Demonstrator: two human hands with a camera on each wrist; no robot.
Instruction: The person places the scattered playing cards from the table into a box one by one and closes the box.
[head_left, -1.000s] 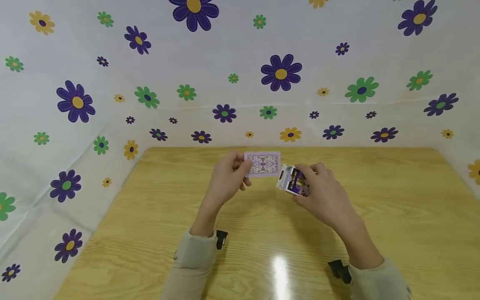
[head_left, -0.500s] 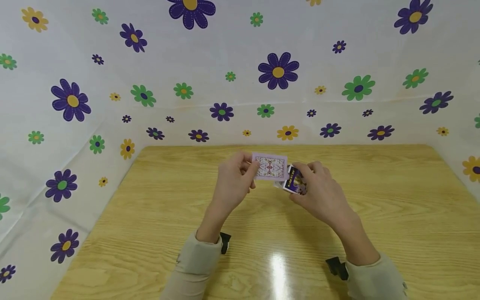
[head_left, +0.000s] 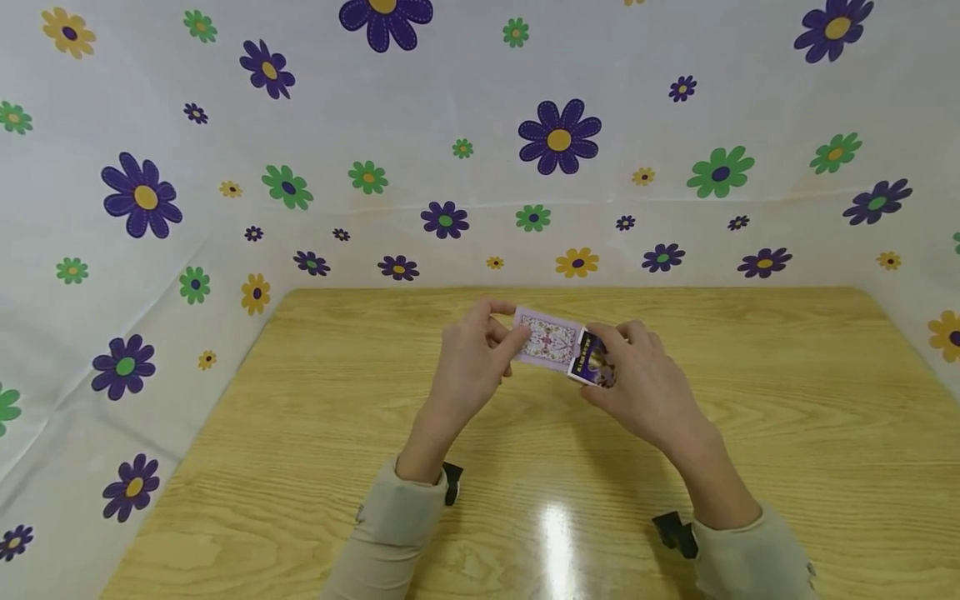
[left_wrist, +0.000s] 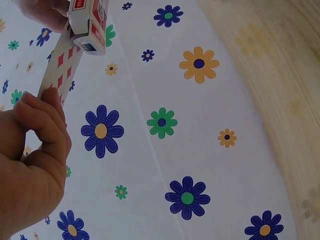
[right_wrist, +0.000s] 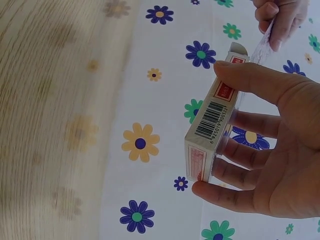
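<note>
My left hand [head_left: 471, 362] pinches a playing card [head_left: 549, 340] between thumb and fingers at its left end. Its patterned pink-and-white back faces up in the head view, while red diamonds show on the card's [left_wrist: 61, 70] underside in the left wrist view. Curled around a small card box [head_left: 592, 360] with a dark printed front is my right hand [head_left: 651, 385]. The card's right end meets the open mouth of the box, tilted slightly down to the right. In the right wrist view, the box's [right_wrist: 212, 120] barcode side shows, with its end flap [right_wrist: 238, 48] raised.
Both hands are above a wooden table [head_left: 300, 433]. A white cloth [head_left: 360, 108] with purple, green and yellow flowers hangs behind the table and at its sides. Dark wrist mounts [head_left: 675, 535] stick out near the sleeve cuffs.
My left hand has moved right with the card, bringing it from apart from the box to its mouth, and the card has tilted. My right hand has stayed nearly in place with the box.
</note>
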